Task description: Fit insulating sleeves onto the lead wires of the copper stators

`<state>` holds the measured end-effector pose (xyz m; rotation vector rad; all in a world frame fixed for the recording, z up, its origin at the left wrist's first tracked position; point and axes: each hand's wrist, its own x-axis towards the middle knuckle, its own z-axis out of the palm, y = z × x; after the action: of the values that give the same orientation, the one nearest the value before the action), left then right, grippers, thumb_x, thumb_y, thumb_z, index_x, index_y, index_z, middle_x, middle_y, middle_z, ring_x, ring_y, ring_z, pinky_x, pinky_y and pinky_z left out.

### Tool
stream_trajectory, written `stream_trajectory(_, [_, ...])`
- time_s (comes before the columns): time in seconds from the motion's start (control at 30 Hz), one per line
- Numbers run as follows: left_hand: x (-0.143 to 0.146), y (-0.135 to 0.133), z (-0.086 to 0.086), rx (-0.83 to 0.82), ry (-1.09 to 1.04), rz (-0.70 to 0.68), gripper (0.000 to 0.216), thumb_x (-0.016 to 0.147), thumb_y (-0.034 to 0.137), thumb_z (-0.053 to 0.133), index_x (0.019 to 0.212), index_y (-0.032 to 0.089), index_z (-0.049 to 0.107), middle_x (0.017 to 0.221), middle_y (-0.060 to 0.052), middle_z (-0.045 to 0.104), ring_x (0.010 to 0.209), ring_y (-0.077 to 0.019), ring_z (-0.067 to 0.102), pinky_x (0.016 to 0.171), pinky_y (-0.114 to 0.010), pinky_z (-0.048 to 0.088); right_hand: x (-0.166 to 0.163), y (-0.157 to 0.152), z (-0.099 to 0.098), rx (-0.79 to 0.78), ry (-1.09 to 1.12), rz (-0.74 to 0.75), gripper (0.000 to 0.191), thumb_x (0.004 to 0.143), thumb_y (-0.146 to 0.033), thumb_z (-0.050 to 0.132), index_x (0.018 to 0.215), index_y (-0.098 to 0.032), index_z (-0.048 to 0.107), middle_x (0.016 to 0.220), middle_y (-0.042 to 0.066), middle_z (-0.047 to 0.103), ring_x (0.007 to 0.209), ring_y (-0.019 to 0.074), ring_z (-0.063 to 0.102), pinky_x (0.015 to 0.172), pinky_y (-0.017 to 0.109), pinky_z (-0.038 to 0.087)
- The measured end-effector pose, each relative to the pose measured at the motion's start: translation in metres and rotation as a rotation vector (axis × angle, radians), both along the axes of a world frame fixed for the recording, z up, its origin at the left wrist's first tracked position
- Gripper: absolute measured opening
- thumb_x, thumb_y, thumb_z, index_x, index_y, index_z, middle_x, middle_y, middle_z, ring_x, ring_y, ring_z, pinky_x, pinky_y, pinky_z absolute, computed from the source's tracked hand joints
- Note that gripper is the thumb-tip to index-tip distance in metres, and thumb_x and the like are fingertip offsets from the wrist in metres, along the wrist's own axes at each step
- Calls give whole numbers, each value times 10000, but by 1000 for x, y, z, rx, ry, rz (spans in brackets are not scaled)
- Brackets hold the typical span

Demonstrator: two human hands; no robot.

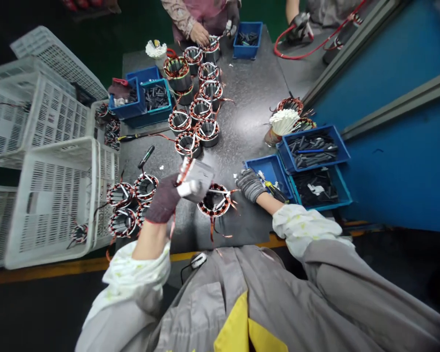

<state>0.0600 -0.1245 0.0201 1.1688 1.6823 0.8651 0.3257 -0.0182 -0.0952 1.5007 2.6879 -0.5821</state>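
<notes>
My left hand [164, 199], in a dark maroon glove, is closed on a motor stator [202, 175] tipped on its side. Its smooth grey core faces right, and a blurred white piece [189, 188] shows near my fingers. Just below it, another stator [214, 208] stands upright on the table, copper leads trailing from it. My right hand [252, 186], in a grey striped glove, lies at the left edge of a blue tray [269, 166] with fingers curled together. A tiny white bit [235, 176] shows by its fingertips; what they hold is hidden.
Several wound stators [201, 108] stand in rows ahead, more at left [121, 222]. Blue bins [315, 146] of black sleeves and a bundle of white ties [284, 121] are at right. White crates [58, 195] flank the table. Across it, a co-worker's hand [200, 34] touches a stator.
</notes>
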Motion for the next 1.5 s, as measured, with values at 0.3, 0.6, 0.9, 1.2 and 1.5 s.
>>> stream_trajectory(0.3, [-24, 63, -88, -314, 708, -176, 564, 818, 675, 687, 1088, 189, 782, 1199, -194, 794, 1143, -437, 710, 1008, -563, 503, 67, -42, 3, -178, 467, -453, 313, 832, -414, 628, 1040, -204, 733, 855, 75, 784, 714, 235, 697, 740, 388, 621])
stream_trajectory(0.6, [-4, 12, -89, 58, 798, 51, 434, 979, 470, 584, 1352, 279, 698, 1305, -124, 767, 1279, -363, 647, 1162, -586, 413, 54, -60, 5, -321, 558, -450, 252, 845, -450, 614, 899, -238, 740, 914, 80, 798, 879, 281, 742, 894, 456, 620])
stream_trajectory(0.9, [67, -10, -77, 315, 623, -123, 431, 1034, 396, 531, 1405, 217, 659, 1395, -111, 721, 1369, -282, 618, 1206, -476, 458, 40, -66, -8, -247, 674, -547, 305, 864, -526, 605, 919, -246, 713, 925, 84, 798, 891, 272, 740, 876, 437, 617])
stream_trajectory(1.2, [56, -8, -89, 305, 555, -260, 324, 986, 411, 628, 1244, 261, 756, 1388, -74, 727, 1378, -273, 606, 1230, -484, 433, 43, -71, -13, -303, 713, -569, 324, 923, -510, 567, 1003, -230, 711, 926, 96, 793, 855, 268, 753, 862, 444, 640])
stream_trajectory(1.5, [57, -2, -90, 199, 588, -315, 250, 982, 438, 656, 1101, 269, 797, 1389, -62, 737, 1360, -301, 601, 1203, -518, 415, 25, -77, -14, -100, 587, -433, 248, 977, -348, 553, 1057, -205, 739, 1068, 142, 805, 997, 291, 773, 985, 450, 630])
